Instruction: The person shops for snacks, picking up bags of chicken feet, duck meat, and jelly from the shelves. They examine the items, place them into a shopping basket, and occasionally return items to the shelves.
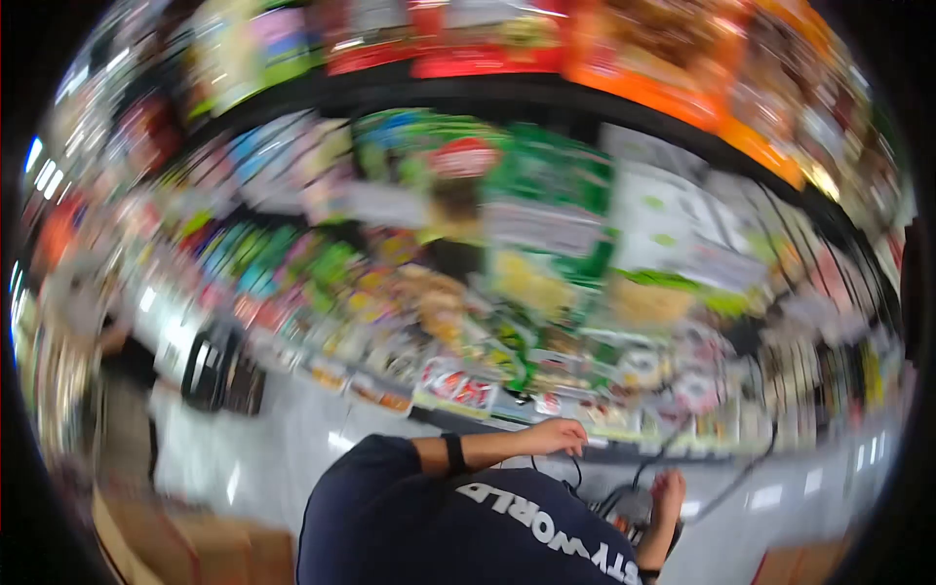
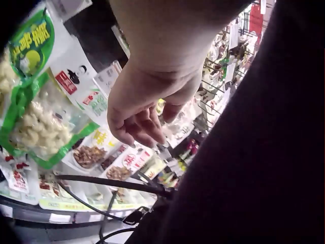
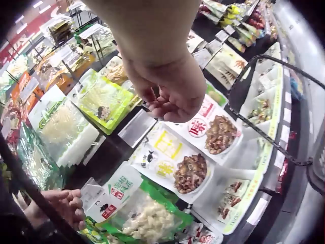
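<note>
In the blurred head view my left hand is held out in front of the body, and my right hand is off to the right and lower. Loosely curled fingers with nothing in them show on the left hand in the left wrist view. A green-edged clear bag of pale food hangs beside it. The right hand, also loosely curled and holding nothing, overlaps the display in the right wrist view. Nearest it are white pouches with brown food pictures and a yellow-green pack.
Shelves of packaged snacks run across the front, with red packs and orange packs on the upper row. Black cables loop near both hands. A cardboard box stands low at the left, and a person is at the far left.
</note>
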`<state>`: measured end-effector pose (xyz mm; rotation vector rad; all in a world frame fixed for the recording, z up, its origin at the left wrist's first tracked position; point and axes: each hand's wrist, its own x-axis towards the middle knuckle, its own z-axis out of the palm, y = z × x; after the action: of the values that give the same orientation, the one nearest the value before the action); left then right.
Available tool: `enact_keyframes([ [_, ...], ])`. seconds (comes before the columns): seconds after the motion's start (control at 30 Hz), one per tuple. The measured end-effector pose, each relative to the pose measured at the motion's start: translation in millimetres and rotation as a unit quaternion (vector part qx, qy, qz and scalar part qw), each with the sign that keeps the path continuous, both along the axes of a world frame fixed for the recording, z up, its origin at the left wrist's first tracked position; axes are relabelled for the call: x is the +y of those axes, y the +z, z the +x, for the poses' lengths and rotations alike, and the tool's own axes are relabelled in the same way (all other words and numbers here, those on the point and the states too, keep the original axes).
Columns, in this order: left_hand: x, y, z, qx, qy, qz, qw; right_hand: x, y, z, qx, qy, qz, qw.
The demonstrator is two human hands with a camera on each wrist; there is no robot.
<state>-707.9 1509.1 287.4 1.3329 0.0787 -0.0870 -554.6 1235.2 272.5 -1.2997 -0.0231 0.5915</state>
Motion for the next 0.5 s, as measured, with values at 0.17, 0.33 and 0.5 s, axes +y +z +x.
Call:
enact_keyframes([
  [0.17,-15,2,-37,0.032,0.172,0.024,0.984,10,22,33,-0.037,0.073,0.043,0.996],
  [0.33,-67,-9,-45,0.064,0.28,0.025,0.958,-50,-24,87,0.034,0.11,0.015,0.993],
  [0.5,-112,-8,-36,0.076,0.258,0.054,0.962,-118,-45,134,-0.353,0.199,-0.258,0.877],
])
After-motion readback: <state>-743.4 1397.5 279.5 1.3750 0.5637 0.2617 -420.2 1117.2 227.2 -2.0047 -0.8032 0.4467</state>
